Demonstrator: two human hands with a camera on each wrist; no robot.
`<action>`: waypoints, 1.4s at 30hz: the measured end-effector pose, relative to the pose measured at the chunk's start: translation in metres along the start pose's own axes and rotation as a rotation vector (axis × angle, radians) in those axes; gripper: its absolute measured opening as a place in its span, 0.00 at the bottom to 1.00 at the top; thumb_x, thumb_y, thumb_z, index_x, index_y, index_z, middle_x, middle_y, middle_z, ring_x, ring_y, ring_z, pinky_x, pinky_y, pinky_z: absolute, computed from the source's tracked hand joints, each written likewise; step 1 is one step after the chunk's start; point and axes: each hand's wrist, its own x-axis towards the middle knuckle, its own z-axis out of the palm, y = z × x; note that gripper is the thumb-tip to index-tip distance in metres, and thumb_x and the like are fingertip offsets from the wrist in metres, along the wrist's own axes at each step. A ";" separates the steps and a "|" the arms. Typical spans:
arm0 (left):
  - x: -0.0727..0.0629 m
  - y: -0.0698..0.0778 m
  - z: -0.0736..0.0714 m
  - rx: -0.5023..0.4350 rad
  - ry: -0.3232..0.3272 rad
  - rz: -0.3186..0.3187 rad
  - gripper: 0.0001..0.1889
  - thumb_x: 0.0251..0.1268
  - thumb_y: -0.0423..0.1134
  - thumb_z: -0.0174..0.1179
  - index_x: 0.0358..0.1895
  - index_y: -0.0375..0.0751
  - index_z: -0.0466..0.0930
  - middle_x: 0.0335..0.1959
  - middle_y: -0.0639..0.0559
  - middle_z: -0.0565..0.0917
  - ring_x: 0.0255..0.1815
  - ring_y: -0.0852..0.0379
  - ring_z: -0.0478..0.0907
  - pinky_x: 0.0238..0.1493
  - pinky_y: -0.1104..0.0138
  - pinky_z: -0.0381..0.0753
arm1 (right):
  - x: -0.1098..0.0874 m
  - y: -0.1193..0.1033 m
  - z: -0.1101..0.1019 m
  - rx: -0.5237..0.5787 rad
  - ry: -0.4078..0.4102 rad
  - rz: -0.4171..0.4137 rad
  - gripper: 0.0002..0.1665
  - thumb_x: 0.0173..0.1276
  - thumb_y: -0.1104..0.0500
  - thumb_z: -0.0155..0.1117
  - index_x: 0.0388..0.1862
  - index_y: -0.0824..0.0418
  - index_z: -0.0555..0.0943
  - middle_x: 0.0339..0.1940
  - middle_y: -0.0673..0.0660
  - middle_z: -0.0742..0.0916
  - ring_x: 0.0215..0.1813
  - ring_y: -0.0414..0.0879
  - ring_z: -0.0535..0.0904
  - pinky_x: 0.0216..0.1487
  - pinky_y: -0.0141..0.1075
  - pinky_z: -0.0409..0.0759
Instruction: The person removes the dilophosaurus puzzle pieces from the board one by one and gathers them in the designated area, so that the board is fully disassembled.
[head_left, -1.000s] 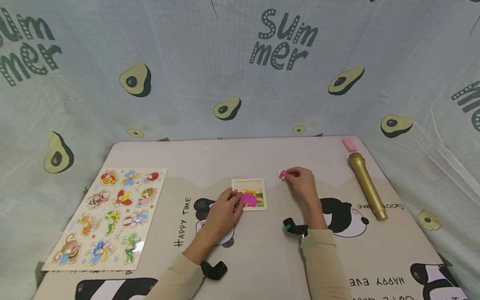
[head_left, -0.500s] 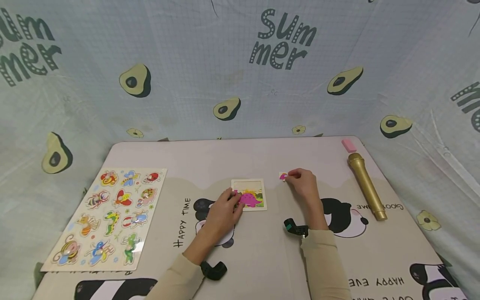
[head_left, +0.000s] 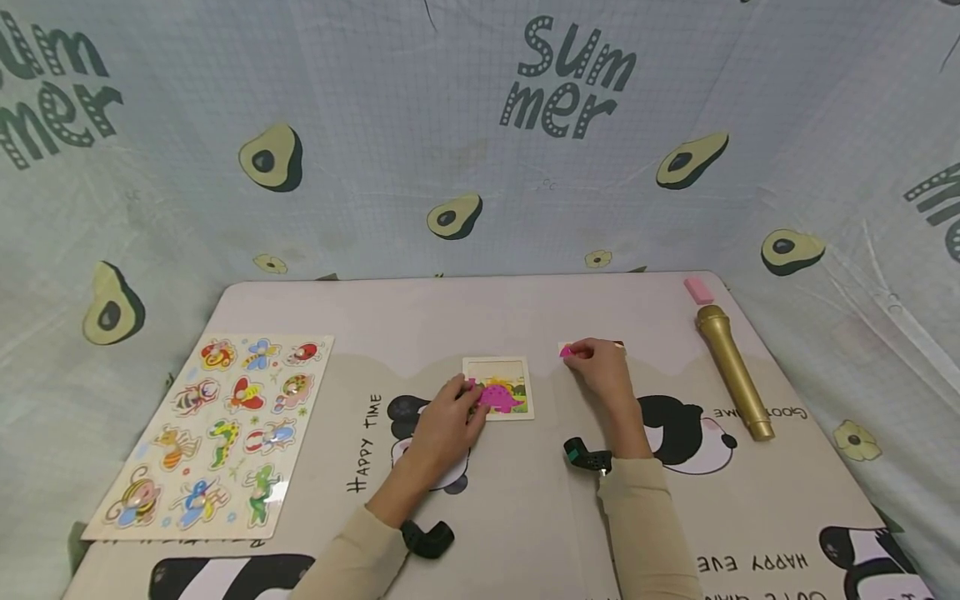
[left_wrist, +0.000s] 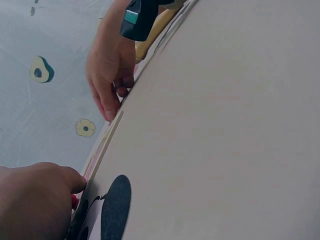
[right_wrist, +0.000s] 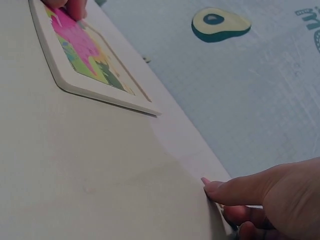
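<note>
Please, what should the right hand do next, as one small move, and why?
Probably the right hand should carry the piece left, over the puzzle: it pinches that piece apart from the puzzle, whose upper part looks bare, while the left hand touches the puzzle.

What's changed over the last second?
Right hand shifted slightly left, covering more of the small, thin pink puzzle piece it pinches; a brown edge now shows beside the knuckles. No visible new grasp or release. Unchanged: left hand on the pale, wooden-framed dinosaur puzzle; the long gold cylindrical tube; the pink rectangular block.
</note>
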 end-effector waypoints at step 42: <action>0.000 0.000 0.000 -0.011 -0.006 0.006 0.17 0.68 0.42 0.64 0.54 0.35 0.85 0.53 0.43 0.80 0.54 0.49 0.81 0.58 0.58 0.83 | -0.020 -0.044 0.025 -0.001 -0.200 -0.158 0.19 0.71 0.51 0.66 0.54 0.61 0.84 0.41 0.57 0.85 0.44 0.49 0.79 0.47 0.39 0.78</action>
